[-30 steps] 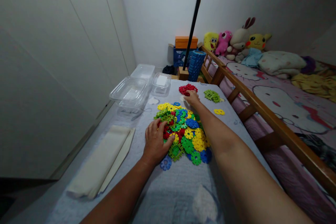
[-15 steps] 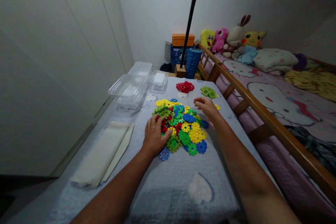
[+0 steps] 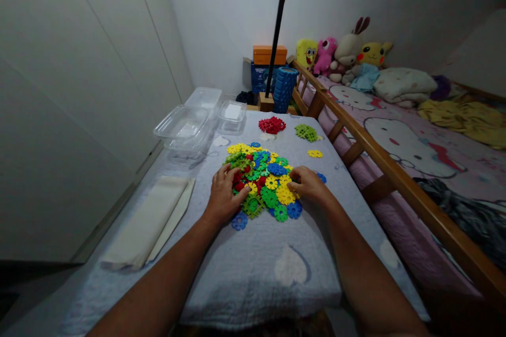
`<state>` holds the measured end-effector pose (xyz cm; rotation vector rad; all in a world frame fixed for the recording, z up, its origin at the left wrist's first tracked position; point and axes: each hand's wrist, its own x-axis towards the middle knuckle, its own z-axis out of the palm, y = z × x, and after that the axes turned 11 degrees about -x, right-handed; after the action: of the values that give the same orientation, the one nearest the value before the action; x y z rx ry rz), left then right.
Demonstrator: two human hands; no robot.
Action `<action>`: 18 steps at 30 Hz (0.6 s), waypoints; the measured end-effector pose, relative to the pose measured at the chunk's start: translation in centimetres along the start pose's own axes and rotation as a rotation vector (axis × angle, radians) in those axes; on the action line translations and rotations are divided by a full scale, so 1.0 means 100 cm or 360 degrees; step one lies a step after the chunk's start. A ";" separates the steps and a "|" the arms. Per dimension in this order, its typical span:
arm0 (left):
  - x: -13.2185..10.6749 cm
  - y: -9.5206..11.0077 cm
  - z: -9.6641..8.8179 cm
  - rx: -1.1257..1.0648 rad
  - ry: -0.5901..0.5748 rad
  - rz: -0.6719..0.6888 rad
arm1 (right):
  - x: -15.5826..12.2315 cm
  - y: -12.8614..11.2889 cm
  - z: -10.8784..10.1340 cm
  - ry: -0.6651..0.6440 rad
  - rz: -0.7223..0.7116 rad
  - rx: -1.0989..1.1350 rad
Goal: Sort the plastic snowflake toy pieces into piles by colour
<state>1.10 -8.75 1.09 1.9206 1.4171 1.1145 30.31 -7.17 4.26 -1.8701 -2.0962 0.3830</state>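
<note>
A mixed pile of plastic snowflake-shaped building discs (image 3: pixel 271 197) in yellow, green, blue and red lies on the cloth-covered table, with green square lattice pieces among them. My left hand (image 3: pixel 224 194) rests at the pile's left side, fingers spread over red and green pieces. At the right edge, my right hand (image 3: pixel 310 185) touches the yellow discs (image 3: pixel 285 194) with bent fingers, thumb apart from them; no piece shows in its grasp. Away from the pile lie a yellow disc (image 3: pixel 315 154) and a blue disc (image 3: pixel 321 177), the latter right beside my right hand.
Farther back sit a red heap (image 3: pixel 272 125) and a green heap (image 3: pixel 306 132) of pieces. Clear plastic containers (image 3: pixel 184 125) stand at the back left, near a folded beige cloth (image 3: pixel 148 221). A wooden bed rail (image 3: pixel 367 163) runs along the right; a black pole (image 3: pixel 279 26) rises behind.
My right hand has come down and toward me onto the pile's right edge. A blue disc there now lies farther right, apart from the pile. My left hand stays in place.
</note>
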 end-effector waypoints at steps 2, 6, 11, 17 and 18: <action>0.000 0.000 0.000 -0.0001 0.0003 0.0000 | 0.000 -0.002 0.001 0.0018 0.0006 0.0053; -0.001 -0.001 -0.001 0.0015 -0.0017 0.0008 | 0.000 0.001 0.001 -0.0008 0.0060 0.0381; 0.000 -0.001 -0.001 0.0040 -0.0037 0.0015 | 0.011 0.023 -0.010 0.0210 0.0226 0.0790; 0.001 -0.002 -0.001 0.0029 -0.0038 0.0030 | 0.039 0.080 -0.027 0.0713 0.0720 0.0785; 0.001 -0.002 -0.001 0.0021 -0.0036 0.0026 | 0.043 0.091 -0.027 0.0783 0.0798 0.0761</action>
<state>0.88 -8.62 0.98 1.9514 1.4027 1.0903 39.28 -1.88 3.36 -1.9147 -1.0960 0.4308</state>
